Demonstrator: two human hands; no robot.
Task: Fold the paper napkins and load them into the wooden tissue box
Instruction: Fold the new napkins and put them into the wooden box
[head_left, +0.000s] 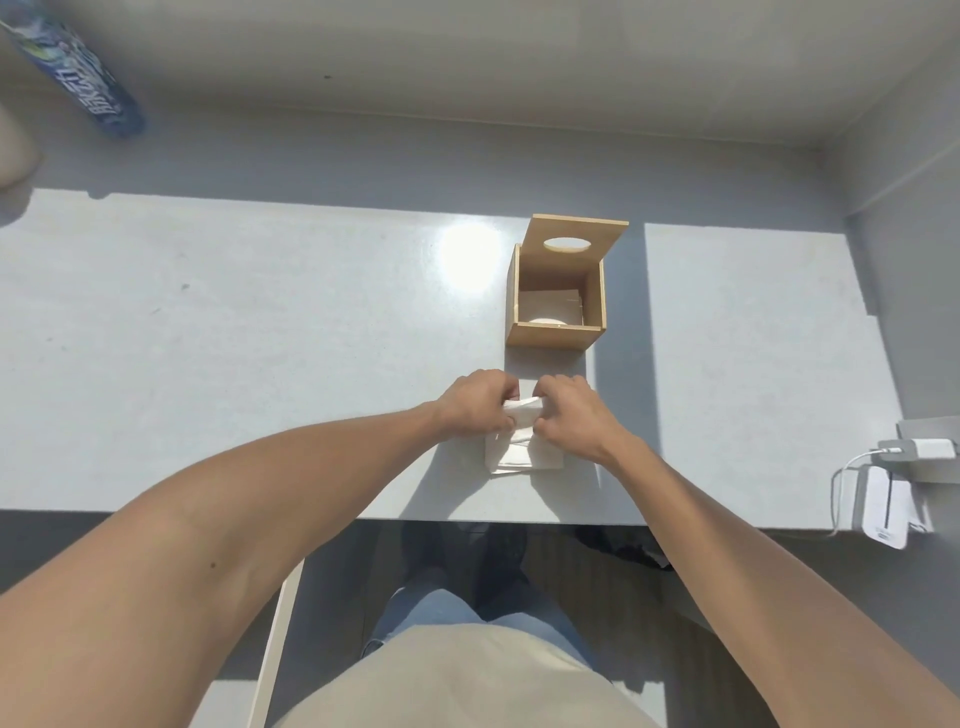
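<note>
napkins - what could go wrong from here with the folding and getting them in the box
1. Both hands, left hand and right hand, pinch the top napkin over the loose stack; lifting could drag lower sheets askew.
2. The wooden tissue box is narrow and already holds napkins, so a loose fold may catch on its rim.
3. Its lid stands tilted open and could drop shut.

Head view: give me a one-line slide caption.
Both hands, left and right, pinch a paper napkin over a napkin stack, near the open wooden tissue box.
</note>
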